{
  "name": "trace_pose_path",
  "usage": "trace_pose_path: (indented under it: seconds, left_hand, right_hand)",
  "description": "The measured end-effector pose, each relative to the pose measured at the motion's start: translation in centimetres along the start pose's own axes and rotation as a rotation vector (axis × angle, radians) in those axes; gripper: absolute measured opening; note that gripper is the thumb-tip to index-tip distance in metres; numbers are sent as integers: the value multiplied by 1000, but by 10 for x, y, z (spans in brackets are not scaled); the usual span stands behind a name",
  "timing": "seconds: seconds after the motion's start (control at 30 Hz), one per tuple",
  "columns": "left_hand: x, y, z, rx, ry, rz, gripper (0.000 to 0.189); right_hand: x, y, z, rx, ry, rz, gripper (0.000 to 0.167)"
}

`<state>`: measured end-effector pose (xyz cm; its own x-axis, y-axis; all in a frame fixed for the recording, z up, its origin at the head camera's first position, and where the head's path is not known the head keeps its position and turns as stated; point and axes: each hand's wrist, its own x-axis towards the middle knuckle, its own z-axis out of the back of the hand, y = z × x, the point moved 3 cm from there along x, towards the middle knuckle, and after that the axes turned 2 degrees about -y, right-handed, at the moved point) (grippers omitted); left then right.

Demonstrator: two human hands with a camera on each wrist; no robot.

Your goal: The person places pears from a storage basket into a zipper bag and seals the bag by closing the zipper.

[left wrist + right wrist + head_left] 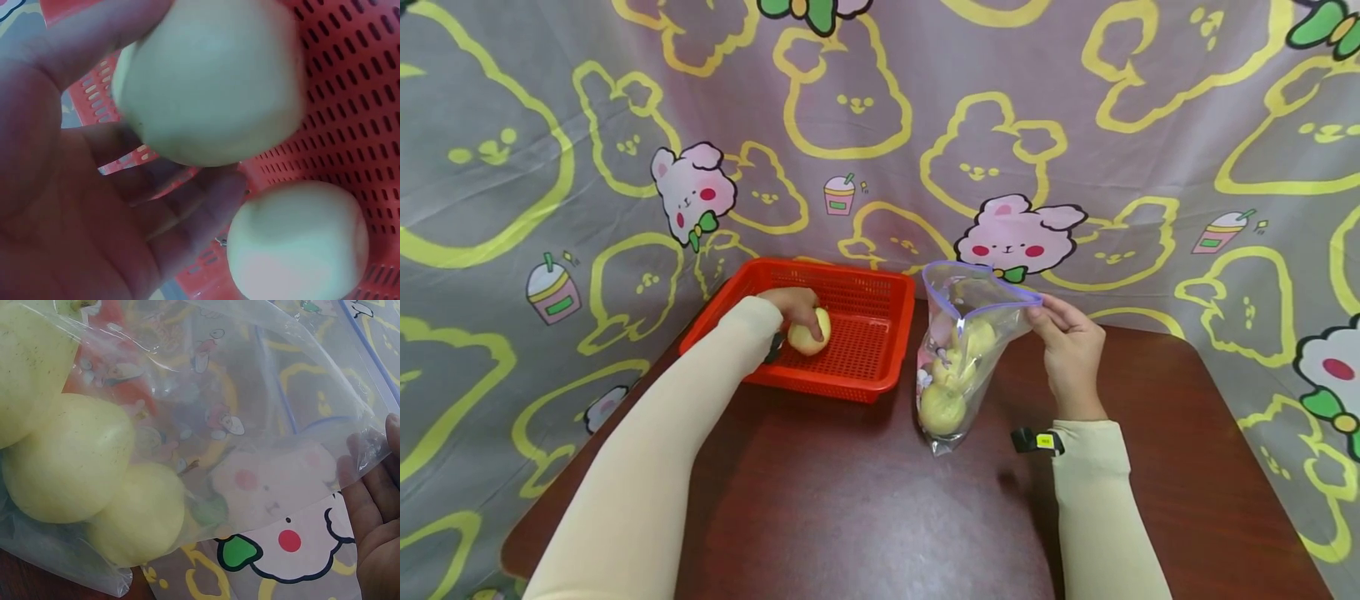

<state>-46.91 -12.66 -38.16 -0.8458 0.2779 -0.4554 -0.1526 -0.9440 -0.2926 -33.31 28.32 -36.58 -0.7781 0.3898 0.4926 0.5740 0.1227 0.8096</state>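
Observation:
My left hand [793, 303] reaches into a red plastic basket [897, 329] and grips a round pale-yellow pear [809, 337]. In the left wrist view thumb and fingers curl about this pear [212, 81], and a second pear [297, 244] lies in the basket below it. My right hand [1073, 357] pinches the top right edge of a clear zip bag [1003, 329] with a purple zip. The bag's mouth gapes upward. Several pears [69, 459] are stacked inside, their weight low in the bag, which stands tilted beside the basket.
The brown wooden table [850, 500] reaches back to a grey curtain [865, 179] printed with cartoon bears and rabbits. The curtain closes off the back and both sides. The basket's raised walls surround my left hand, and the bag stands close to its right side.

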Motion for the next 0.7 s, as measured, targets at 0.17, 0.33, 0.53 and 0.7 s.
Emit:
trace_pose_path:
  seconds: [0.17,0.33,0.53,0.7]
  left_hand:
    - [2,0,2,-16,-82,-59,88]
    - [10,3,2,-21,-138,-81,84]
    - [15,4,1,-10,-186,-84,85]
    - [14,2,5,-16,-229,-106,76]
  right_hand:
    - [0,1,-1,-12,-1,4,27]
    - [0,1,-1,-8,-2,-2,27]
    - [0,1,-2,0,-4,-8,27]
    - [1,1,-2,-9,-1,-9,26]
